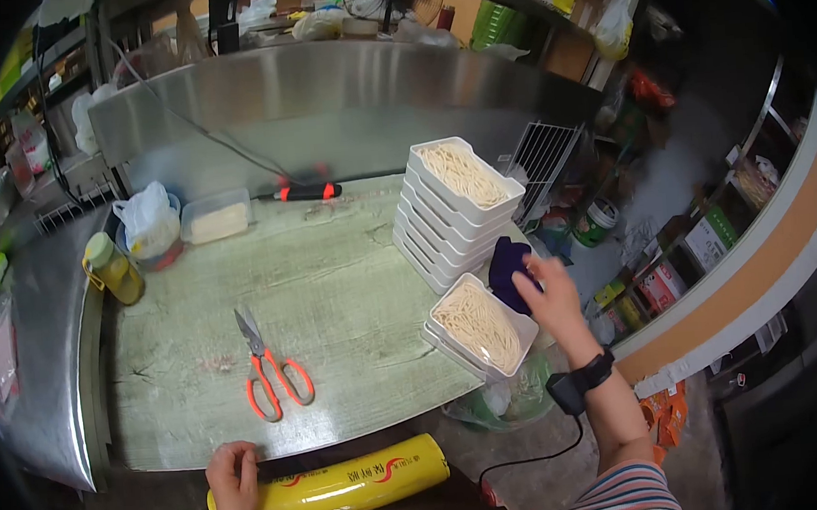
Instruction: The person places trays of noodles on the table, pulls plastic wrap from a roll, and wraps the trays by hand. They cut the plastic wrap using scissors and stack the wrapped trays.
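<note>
My right hand (551, 294), with a black band on its wrist, is raised at the right beside a dark purple cloth (507, 272), fingers apart and holding nothing. Just left of it, a white tray of noodles (477, 326) sits at the table corner. Behind stands a tall stack of white trays (458, 215), noodles in the top one. Near the front edge, my left hand (233, 474) has curled fingers over the end of a yellow roll (349, 485); whether it grips the roll is unclear. Orange-handled scissors (270, 367) lie on the table with blades slightly apart.
On the green table (354, 287), a yellow bottle (113, 268), a bowl with a plastic bag (151, 226), a clear container (217, 219) and a black-and-orange tool (308, 192) stand toward the back left. A wire rack (546, 165) is behind the trays.
</note>
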Tool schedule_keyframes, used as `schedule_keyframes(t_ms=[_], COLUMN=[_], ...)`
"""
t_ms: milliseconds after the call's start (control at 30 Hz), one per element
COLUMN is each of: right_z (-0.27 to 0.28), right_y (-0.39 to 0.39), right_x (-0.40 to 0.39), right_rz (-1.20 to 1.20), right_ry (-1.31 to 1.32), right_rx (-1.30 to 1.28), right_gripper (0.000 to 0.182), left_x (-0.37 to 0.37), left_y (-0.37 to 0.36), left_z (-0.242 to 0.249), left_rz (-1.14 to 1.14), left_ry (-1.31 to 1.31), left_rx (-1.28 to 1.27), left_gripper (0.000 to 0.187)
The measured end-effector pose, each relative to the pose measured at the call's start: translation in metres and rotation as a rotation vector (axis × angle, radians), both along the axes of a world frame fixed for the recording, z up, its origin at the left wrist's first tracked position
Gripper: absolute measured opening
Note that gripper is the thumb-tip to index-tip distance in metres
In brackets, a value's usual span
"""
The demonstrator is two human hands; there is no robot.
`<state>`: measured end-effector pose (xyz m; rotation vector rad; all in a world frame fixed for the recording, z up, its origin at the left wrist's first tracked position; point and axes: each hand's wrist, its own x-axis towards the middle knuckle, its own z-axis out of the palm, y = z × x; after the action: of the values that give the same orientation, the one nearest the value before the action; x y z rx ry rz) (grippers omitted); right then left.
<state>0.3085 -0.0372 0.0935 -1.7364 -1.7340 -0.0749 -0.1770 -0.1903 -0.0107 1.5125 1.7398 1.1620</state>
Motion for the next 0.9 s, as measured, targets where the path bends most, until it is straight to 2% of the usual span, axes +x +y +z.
schedule_keyframes(t_ms=[67,133,167,233,267,333,367,433,467,533,600,667,733,767,800,867,900], right_z=[0.036,0.068,0.077,0.090,0.099,0.111,0.113,0.099,0.097,0.108,0.106,0.116,0.132,0.139,0.139,0.134,0.127], right_y=[0.019,0.039,0.054,0.084,0.097,0.118,0.128,0.163,0.171,0.158,0.151,0.138,0.119,0.103,0.092,0.072,0.065], right_x=[-0.007,-0.023,-0.028,-0.041,-0.052,-0.074,-0.077,-0.055,-0.050,-0.068,-0.077,-0.086,-0.096,-0.109,-0.119,-0.137,-0.146], right_rz=[0.085,0.070,0.072,0.026,0.031,-0.136,-0.170,-0.017,0.042,-0.043,-0.175,-0.165,-0.007,0.097,0.103,0.368,0.378], right_ry=[0.082,-0.018,-0.018,-0.264,-0.260,-0.295,-0.280,-0.052,-0.044,-0.061,-0.281,-0.346,-0.298,-0.234,-0.228,-0.188,-0.179], right_rx=[0.121,0.129,0.139,0.102,0.111,-0.281,-0.375,-0.490,-0.479,-0.468,-0.326,-0.193,-0.110,-0.106,-0.112,-0.052,-0.042], right_gripper=[0.058,0.078,0.078,0.102,0.102,0.115,0.122,0.123,0.123,0.118,0.109,0.106,0.104,0.103,0.103,0.103,0.103], left_x=[0.000,0.001,0.001,0.001,0.001,0.001,0.002,0.005,0.006,0.007,0.005,0.001,0.005,0.003,0.002,0.004,0.005], left_y=[0.000,0.000,0.000,0.000,0.000,0.001,0.002,-0.002,-0.002,-0.003,-0.003,-0.004,0.001,0.005,0.010,0.027,0.040], left_z=[-0.002,0.000,-0.001,-0.002,-0.001,0.001,0.004,0.011,0.014,0.024,0.020,0.020,0.030,0.031,0.035,0.047,0.053], left_rz=[-0.008,0.000,-0.002,0.003,-0.005,0.000,-0.031,-0.042,-0.028,-0.031,-0.036,-0.076,-0.023,-0.070,-0.066,-0.194,-0.183], left_ry=[0.008,-0.011,-0.031,-0.048,-0.008,0.041,0.087,0.121,0.107,0.127,0.128,0.156,0.164,0.219,0.224,0.550,0.562], left_rx=[0.012,0.009,0.002,0.003,0.017,0.032,0.063,0.053,0.021,0.057,0.077,0.026,0.069,0.001,-0.006,0.042,0.045], left_gripper=[0.004,0.004,0.004,0.004,0.004,0.004,0.004,0.005,0.005,0.005,0.005,0.012,0.027,0.045,0.045,0.054,0.054])
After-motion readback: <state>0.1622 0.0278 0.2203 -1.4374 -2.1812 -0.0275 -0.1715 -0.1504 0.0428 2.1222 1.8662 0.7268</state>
